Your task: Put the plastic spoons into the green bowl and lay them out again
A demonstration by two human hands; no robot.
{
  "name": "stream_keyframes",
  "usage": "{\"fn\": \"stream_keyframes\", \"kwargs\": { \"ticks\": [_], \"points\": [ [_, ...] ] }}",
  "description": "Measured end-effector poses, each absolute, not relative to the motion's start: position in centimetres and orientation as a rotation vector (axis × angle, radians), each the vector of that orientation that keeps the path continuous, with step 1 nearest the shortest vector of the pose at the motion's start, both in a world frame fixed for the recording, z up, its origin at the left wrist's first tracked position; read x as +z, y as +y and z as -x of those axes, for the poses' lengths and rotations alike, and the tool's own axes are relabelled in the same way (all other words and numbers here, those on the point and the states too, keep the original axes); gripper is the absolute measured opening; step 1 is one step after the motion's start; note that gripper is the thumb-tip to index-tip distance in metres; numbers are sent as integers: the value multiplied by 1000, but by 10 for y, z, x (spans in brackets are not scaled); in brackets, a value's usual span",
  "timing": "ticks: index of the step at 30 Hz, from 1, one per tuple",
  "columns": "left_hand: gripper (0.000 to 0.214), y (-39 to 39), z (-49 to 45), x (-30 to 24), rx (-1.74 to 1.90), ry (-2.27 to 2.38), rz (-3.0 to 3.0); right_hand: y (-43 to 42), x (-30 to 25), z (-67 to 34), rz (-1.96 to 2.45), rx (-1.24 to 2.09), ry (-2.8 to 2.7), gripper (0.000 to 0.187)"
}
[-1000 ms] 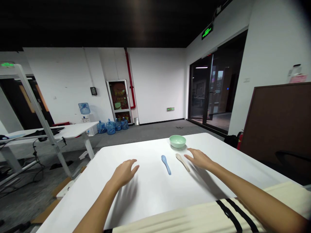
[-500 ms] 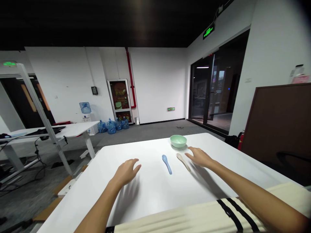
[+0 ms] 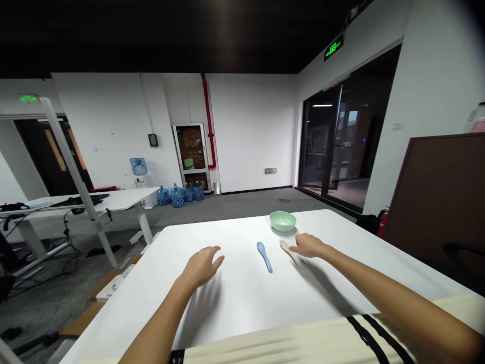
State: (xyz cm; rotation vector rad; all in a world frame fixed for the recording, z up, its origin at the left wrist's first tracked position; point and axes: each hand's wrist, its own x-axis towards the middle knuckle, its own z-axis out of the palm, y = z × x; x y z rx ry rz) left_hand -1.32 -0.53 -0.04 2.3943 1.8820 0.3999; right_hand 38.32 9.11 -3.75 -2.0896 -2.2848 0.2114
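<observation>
**Nothing Lifted, Nothing Gripped**

Listed from the left. A white desk (image 3: 113,199) stood off the work area, with a water dispenser (image 3: 138,167) behind it and blue water jugs (image 3: 177,196) on the floor nearby. The left hand (image 3: 200,268) was open, palm down, fingers loosely apart, and held nothing. It hung over the white table (image 3: 235,313), well away from every item on it. A blue spoon (image 3: 264,257) lay flat on the table, its bowl end pointing away from the person. A cream spoon (image 3: 290,253) lay just beside it, angled the other way. The right hand (image 3: 308,246) was open as well, its fingers over the cream spoon; whether they touched it could not be told. A green bowl (image 3: 283,221) sat upright beyond both spoons, near the far edge. Further right stood a red fire extinguisher (image 3: 382,225), partly hidden, and a brown panel (image 3: 435,202).

Risks: a careless pass of the right hand could shove the cream spoon into the blue spoon, and a wide reach could catch the green bowl and tip it.

Count: hands, two; spoons, two; bowls, one; floor jugs, four; dispensers, one.
</observation>
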Motion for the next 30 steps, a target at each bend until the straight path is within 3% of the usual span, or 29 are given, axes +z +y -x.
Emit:
{"fn": "stream_keyframes", "kwargs": {
  "ticks": [16,23,30],
  "points": [
    [54,-5,15,-1,403,1865,-2387,90,-68,-370,2125,379,-2260,22],
    [53,-3,15,-1,414,1853,-2385,102,-36,-374,1971,370,-2255,31],
    [52,-1,17,0,408,1858,-2394,137,0,-374,2024,104,-2061,31]
  ]
}}
